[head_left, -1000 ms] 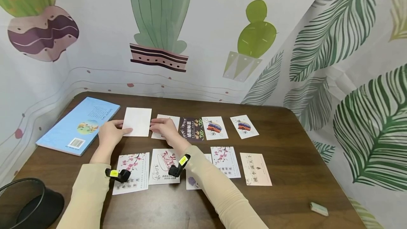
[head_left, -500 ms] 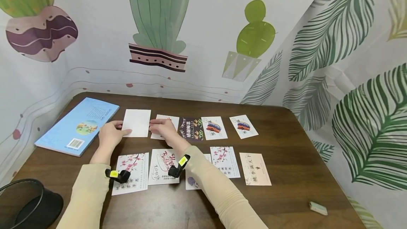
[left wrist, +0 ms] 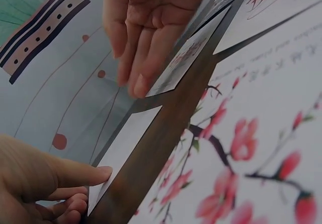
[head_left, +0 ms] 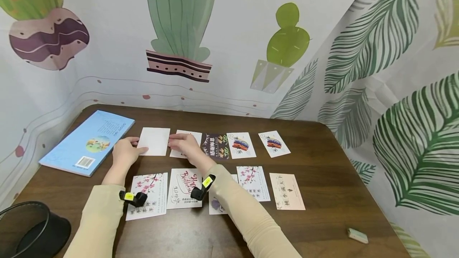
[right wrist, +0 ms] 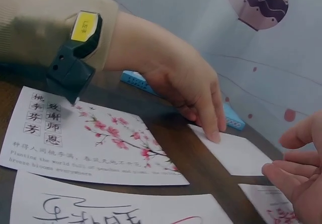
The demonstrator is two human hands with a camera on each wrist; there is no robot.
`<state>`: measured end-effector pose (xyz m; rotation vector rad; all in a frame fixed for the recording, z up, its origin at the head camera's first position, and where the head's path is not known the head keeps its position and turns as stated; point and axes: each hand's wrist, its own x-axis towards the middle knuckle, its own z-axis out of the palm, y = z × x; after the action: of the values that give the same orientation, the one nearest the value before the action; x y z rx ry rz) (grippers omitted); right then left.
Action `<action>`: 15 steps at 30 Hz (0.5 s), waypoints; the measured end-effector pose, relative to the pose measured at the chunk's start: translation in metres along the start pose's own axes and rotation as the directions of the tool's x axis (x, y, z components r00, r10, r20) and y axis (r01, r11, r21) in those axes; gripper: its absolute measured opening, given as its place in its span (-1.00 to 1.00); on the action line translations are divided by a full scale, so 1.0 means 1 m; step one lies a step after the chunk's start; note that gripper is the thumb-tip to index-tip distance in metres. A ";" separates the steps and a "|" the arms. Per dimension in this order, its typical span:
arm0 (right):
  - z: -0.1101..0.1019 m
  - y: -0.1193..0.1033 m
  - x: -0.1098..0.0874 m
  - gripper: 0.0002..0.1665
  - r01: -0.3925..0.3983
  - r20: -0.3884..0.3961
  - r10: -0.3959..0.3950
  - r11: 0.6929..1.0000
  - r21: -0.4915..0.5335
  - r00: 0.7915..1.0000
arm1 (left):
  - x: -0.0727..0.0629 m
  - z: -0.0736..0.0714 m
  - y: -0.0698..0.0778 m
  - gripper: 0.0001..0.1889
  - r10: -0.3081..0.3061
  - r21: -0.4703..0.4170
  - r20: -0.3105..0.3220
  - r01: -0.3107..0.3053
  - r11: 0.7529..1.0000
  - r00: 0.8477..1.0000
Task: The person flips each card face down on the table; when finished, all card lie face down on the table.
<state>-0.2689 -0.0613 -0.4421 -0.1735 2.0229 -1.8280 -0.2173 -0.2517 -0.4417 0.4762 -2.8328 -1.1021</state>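
A blank white card (head_left: 155, 141) lies low over the far left of the table, close to flat. My left hand (head_left: 124, 155) pinches its left edge, the thumb on top and the other fingers curled at the side, as the left wrist view shows. By the card's right edge is my right hand (head_left: 186, 146), fingers loosely extended and gripping nothing. Partly under that hand lies a card with red print (head_left: 195, 135). Nearer me are a pink-blossom card (head_left: 148, 196) and a Happy Birthday card (head_left: 184, 188). My right forearm partly covers another card (head_left: 216, 206).
Further right lie a dark card (head_left: 215, 145), two cards with a blue and red design (head_left: 242, 145), a second blossom card (head_left: 253, 183) and a peach card (head_left: 287, 191). A blue book (head_left: 87, 142), a black mesh container (head_left: 46, 232) and a small pale block (head_left: 357, 235) flank them.
The far edge of the white card has come down, so the card lies flatter. My left hand keeps its pinch, and my right hand stays beside the card.
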 end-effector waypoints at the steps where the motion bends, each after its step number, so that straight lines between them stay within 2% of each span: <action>1: -0.003 -0.001 -0.001 -0.55 0.014 0.002 -0.014 1.000 0.020 1.000 | 0.000 0.000 0.001 -0.45 0.007 -0.007 -0.013 -0.007 1.000 1.000; 5: -0.019 -0.008 -0.006 -0.52 0.080 -0.023 -0.080 0.996 0.037 0.997 | -0.001 0.003 0.008 -0.48 0.059 -0.062 -0.090 -0.064 0.996 0.994; 8: -0.036 -0.012 -0.013 -0.50 0.116 -0.048 -0.115 0.993 0.002 0.992 | -0.002 0.007 0.018 -0.50 0.123 -0.091 -0.099 -0.132 0.987 0.987; 10: -0.048 -0.012 -0.017 -0.48 0.123 -0.054 -0.123 0.992 -0.008 0.991 | -0.005 0.011 0.026 -0.51 0.166 -0.104 -0.061 -0.171 0.980 0.984; 15: -0.070 -0.004 -0.032 -0.43 0.098 -0.044 -0.100 0.995 -0.031 0.994 | -0.013 0.024 0.044 -0.50 0.220 -0.147 0.078 -0.207 0.967 0.972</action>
<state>-0.2673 0.0139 -0.4270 -0.2467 2.1073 -1.8787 -0.2202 -0.2011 -0.4294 0.1078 -2.7761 -1.2941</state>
